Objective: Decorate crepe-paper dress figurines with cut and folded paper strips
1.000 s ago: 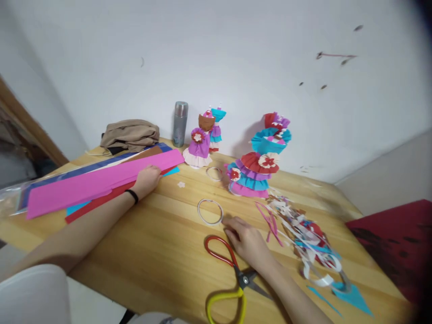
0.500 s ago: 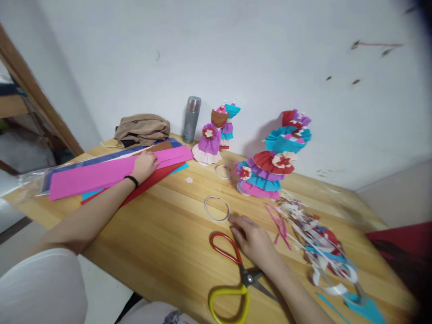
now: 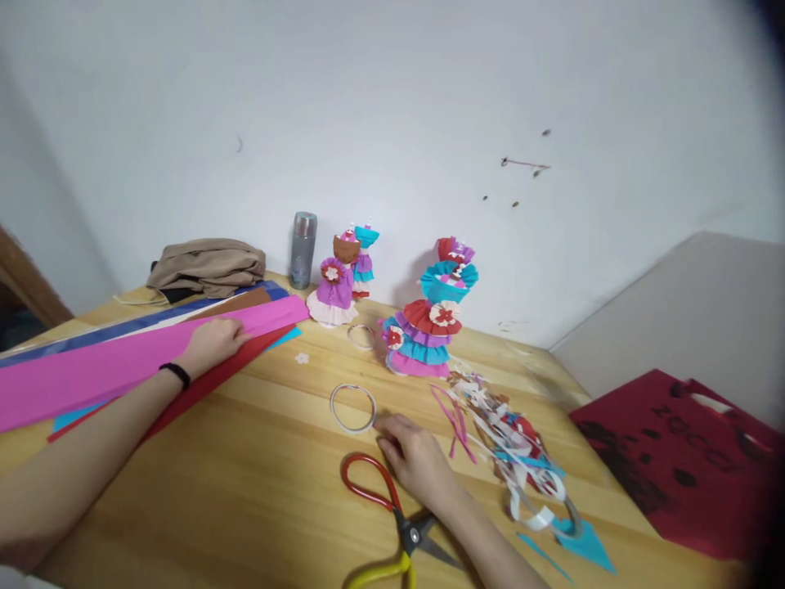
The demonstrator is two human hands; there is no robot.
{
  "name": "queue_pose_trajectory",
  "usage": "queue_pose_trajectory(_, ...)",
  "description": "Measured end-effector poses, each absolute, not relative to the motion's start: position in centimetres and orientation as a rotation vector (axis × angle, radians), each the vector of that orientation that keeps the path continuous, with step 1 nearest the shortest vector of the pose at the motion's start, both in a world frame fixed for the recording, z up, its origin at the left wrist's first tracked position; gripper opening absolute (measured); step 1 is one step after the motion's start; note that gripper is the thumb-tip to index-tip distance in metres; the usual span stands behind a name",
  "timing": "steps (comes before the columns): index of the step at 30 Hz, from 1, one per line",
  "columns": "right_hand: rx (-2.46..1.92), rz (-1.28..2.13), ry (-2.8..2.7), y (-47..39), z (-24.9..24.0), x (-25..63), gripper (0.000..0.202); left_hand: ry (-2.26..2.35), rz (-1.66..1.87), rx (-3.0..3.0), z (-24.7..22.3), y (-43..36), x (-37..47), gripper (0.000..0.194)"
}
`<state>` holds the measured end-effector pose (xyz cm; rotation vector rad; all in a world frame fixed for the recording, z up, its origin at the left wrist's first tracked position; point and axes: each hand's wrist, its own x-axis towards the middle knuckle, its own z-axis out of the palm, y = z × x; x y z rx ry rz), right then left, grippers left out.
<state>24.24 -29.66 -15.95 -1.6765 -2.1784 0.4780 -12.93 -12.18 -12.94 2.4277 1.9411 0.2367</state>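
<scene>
My left hand (image 3: 214, 343) rests on a long folded strip of pink paper (image 3: 132, 345), palm down with loosely bent fingers. Red paper (image 3: 224, 375) and blue paper stick out from under the pink one. On the wooden table (image 3: 257, 491), my right hand (image 3: 417, 458) lies relaxed, thumb and forefinger apart, nothing visible in it. Its fingertips are beside a thin whitish ring (image 3: 353, 409); whether they touch is unclear. Scissors (image 3: 405, 532) with one red and one yellow handle lie open just in front of that hand, partly under the forearm.
Ruffled paper dress figures (image 3: 429, 327) and a smaller pair (image 3: 334, 290) stand near the wall. A grey flask (image 3: 302, 252), brown cloth (image 3: 212, 268), a second ring (image 3: 361, 336) and a small flower (image 3: 302, 358) are behind. Paper scraps (image 3: 521, 458) and a red bag (image 3: 680, 466) are right.
The view has turned to the right, so everything sits further left in it and more of the red bag shows. Both hands keep about the same places on the paper and table.
</scene>
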Motion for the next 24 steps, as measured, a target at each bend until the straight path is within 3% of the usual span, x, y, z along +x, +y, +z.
queue_pose_trajectory(5,-1.688,0.499,-2.170,-29.5,-16.3,24.2,0.028,1.871,0.115,2.519,-13.2,-12.9,-12.5,0.025)
queue_pose_trajectory(10,-1.693,0.520,-2.185,-29.5,-16.1,24.4,0.029,1.872,0.111,2.516,-13.3,-12.8,-12.8,0.027)
queue_pose_trajectory(17,-1.633,0.419,-2.271,-28.3,-12.0,21.9,0.022,1.786,0.135,2.534,-13.3,-12.7,-12.9,0.019)
queue_pose_trajectory(24,-1.195,0.255,-2.801,-25.3,-10.4,13.7,0.009,1.769,0.340,2.427,-13.7,-11.6,-13.9,0.032)
